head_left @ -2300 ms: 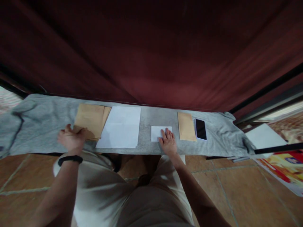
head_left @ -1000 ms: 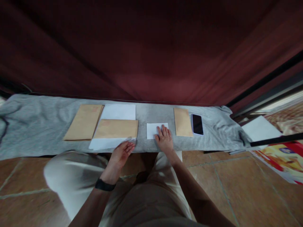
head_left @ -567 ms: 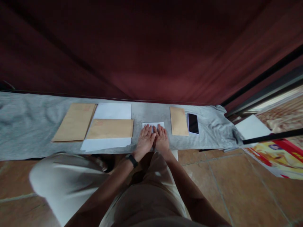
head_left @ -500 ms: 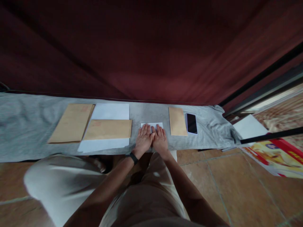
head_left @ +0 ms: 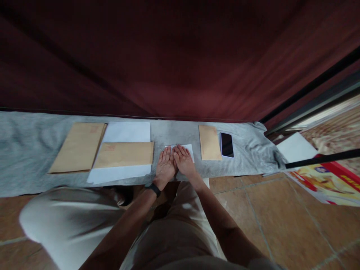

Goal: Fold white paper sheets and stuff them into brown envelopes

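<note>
Both my hands lie flat, side by side, on a small piece of white paper [head_left: 190, 150] on the grey cloth. My left hand [head_left: 165, 165] has its fingers stretched out over the paper's left part. Fingers of my right hand [head_left: 184, 160], also stretched, rest over its middle and partly overlap the left hand. Most of the paper is hidden under them. To the left, a brown envelope [head_left: 123, 154] lies across white paper sheets [head_left: 129, 131]. A single smaller brown envelope [head_left: 209, 142] lies to the right of my hands.
More brown envelopes [head_left: 80, 146] lie in a pile at the far left. A phone [head_left: 227, 144] rests on the grey cloth [head_left: 180, 131] at the right. Dark red fabric [head_left: 180, 75] rises behind. A white sheet [head_left: 297, 147] and a printed red-and-yellow box [head_left: 329, 183] sit off the right end.
My right hand has shifted left and turned, its fingers now overlapping the left hand. More of the paper's right edge shows. The whole view has moved slightly.
</note>
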A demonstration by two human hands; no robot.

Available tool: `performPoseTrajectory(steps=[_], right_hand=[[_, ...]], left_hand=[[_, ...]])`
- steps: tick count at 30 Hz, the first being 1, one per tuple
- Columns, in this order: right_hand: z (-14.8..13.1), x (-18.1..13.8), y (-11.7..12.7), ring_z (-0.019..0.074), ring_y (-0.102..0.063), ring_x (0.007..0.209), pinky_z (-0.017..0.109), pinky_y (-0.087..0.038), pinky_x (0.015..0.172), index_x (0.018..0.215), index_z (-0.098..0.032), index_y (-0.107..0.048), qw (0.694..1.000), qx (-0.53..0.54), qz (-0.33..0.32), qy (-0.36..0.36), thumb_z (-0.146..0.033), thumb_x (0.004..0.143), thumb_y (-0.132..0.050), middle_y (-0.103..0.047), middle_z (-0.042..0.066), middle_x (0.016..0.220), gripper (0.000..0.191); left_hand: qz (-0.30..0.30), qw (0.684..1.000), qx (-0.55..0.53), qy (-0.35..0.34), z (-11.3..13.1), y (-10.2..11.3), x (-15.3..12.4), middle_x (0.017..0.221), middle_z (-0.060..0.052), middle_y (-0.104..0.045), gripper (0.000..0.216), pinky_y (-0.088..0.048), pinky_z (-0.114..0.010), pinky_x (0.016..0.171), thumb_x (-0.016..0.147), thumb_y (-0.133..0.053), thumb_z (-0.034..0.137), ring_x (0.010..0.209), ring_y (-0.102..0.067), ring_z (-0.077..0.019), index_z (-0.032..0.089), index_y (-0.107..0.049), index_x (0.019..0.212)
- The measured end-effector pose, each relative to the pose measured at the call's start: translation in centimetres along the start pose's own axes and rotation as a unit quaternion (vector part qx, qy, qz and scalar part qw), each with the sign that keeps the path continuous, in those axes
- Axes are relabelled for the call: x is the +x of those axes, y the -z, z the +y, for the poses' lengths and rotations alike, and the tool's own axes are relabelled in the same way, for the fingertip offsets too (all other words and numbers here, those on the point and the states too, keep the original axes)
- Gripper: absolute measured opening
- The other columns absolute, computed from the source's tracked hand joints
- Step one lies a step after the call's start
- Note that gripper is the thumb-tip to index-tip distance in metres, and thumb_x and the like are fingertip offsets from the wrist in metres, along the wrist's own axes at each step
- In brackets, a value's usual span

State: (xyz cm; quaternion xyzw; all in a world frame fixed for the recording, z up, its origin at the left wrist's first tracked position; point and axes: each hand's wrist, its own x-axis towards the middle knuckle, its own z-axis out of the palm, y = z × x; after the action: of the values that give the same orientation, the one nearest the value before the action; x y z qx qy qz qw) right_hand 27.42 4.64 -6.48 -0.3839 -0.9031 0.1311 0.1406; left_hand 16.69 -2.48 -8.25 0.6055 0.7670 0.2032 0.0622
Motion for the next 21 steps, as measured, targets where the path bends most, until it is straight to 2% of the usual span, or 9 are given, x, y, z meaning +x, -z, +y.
performPoseTrajectory(steps=[4,9,12,15,21], right_hand=[[0.1,-0.2,-0.4,0.0256,-0.038,0.15,0.046,-0.027,0.125,0.152,-0.015,-0.049,1.0,-0.017,0.004,-0.007,-0.033,0.109,-0.033,-0.044,0.012,0.16,0.049],[1.6,-1.4,-0.3,0.0282,-0.036,0.151,0.05,-0.026,0.124,0.156,-0.017,-0.042,0.999,-0.047,0.015,-0.011,-0.033,0.108,-0.037,-0.038,0.013,0.164,0.051],[2.6,-2.1,-0.2,0.0286,-0.037,0.15,0.05,-0.026,0.123,0.157,-0.016,-0.04,0.998,-0.057,0.034,-0.019,-0.035,0.108,-0.038,-0.039,0.013,0.163,0.053],[3.2,-2.7,-0.4,0.0288,-0.037,0.15,0.049,-0.027,0.122,0.158,-0.013,-0.039,0.996,-0.06,0.053,-0.026,-0.037,0.108,-0.038,-0.04,0.015,0.162,0.055],[3.9,-3.7,-0.7,0.0301,-0.039,0.148,0.051,-0.031,0.121,0.157,-0.007,-0.037,0.993,-0.06,0.084,-0.051,-0.038,0.108,-0.035,-0.043,0.02,0.159,0.058]], left_hand=[[0.003,1.0,0.011,0.007,0.0,-0.1,0.0,0.166,-0.015,-0.032,0.06,-0.02,-0.05,0.128,0.1,-0.03,0.021,0.158,-0.02,-0.0268,0.008,-0.036,0.158],[0.014,1.0,0.003,0.007,0.2,0.2,-0.2,0.165,-0.018,-0.032,0.063,-0.021,-0.052,0.127,0.1,-0.034,0.026,0.157,-0.023,-0.029,0.004,-0.033,0.158],[0.026,1.0,-0.001,0.016,0.1,0.5,-0.6,0.165,-0.021,-0.03,0.065,-0.021,-0.051,0.127,0.101,-0.036,0.032,0.157,-0.023,-0.0307,0.0,-0.033,0.157],[0.034,0.999,-0.005,0.025,0.1,0.5,-1.0,0.165,-0.021,-0.031,0.066,-0.022,-0.051,0.127,0.102,-0.036,0.036,0.156,-0.025,-0.031,0.002,-0.033,0.158],[0.039,0.998,-0.019,0.038,0.0,0.7,-1.7,0.165,-0.022,-0.031,0.066,-0.022,-0.053,0.127,0.102,-0.036,0.037,0.156,-0.024,-0.0328,0.001,-0.033,0.157]])
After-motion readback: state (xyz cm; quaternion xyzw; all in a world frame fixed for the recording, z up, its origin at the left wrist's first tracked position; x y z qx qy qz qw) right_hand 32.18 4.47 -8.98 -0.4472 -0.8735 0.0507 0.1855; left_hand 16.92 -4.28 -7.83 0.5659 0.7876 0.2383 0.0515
